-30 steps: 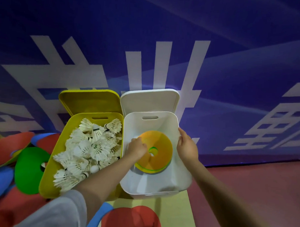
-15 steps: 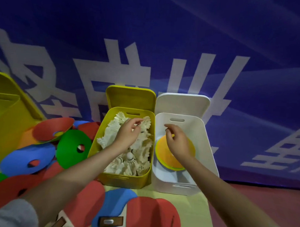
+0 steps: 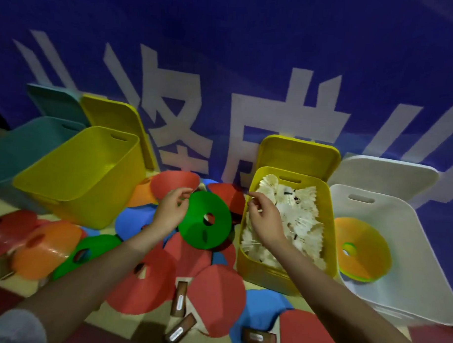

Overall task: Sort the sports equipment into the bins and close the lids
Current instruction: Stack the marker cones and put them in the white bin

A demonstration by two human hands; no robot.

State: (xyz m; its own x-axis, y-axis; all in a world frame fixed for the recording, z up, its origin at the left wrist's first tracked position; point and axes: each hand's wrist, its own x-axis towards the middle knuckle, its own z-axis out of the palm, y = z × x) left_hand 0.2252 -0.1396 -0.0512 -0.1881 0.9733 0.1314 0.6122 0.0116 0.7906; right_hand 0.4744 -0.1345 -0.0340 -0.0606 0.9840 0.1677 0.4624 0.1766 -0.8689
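A green disc cone lies tilted on a pile of red, blue and orange cones. My left hand hovers at its left edge with fingers loosely curled, holding nothing. My right hand hangs empty over the left rim of the yellow bin full of white shuttlecocks. The white bin on the right holds stacked orange and yellow-green cones. Both bins have their lids standing open behind them.
An empty yellow bin and a teal bin stand at the left with lids up. Table tennis paddles with red and blue faces lie in front. A blue banner wall closes off the back.
The view has swung left. My left hand moved from the shuttlecock bin to the green cone. My right hand left the white bin and now hangs over the shuttlecock bin's left rim.
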